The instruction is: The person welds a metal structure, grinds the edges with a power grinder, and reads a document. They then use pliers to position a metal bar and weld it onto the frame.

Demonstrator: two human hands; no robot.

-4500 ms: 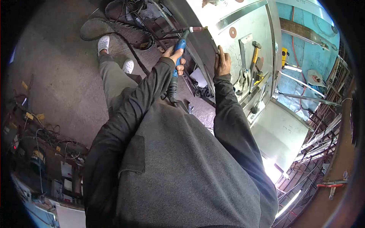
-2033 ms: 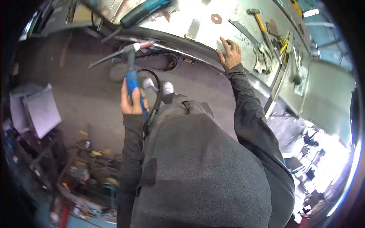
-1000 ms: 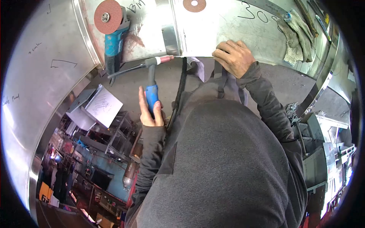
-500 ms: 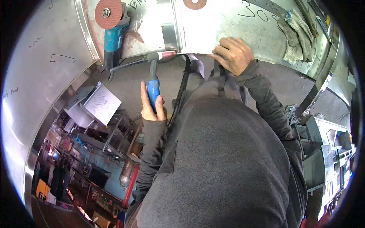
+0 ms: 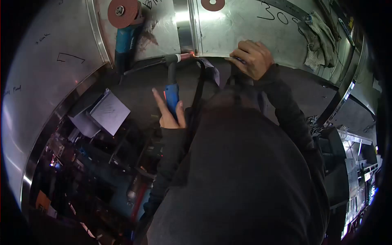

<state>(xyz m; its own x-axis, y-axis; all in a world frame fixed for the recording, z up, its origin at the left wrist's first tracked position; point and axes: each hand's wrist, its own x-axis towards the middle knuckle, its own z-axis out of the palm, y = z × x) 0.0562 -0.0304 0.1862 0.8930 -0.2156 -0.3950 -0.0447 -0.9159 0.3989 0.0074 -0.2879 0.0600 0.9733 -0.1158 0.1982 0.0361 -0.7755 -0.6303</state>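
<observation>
My left hand [image 5: 169, 114] is closed around the blue handle of a TIG welding torch [image 5: 172, 96], index finger stretched along it. The torch head lies sideways; its pink nozzle points right, with a reddish glow at the tip by the front edge of a metal sheet [image 5: 245, 30]. At that same edge, further right, my right hand [image 5: 254, 59] is closed, thumb and finger pinched together pointing left. A thin bright line runs from them toward the nozzle; I cannot tell whether it is a rod or the sheet's rim.
An angle grinder [image 5: 125, 38] lies left of the torch on the metal surface. A loose abrasive disc [image 5: 207, 5] is at the top. Grey work gloves [image 5: 320, 41] lie at right beside metal bars. Below left stand a bent sheet-metal piece [image 5: 109, 112] and shelving.
The picture has darkened, and a reddish glow now shows at the torch tip. My left hand and the torch have shifted slightly right; my right hand stays at the edge.
</observation>
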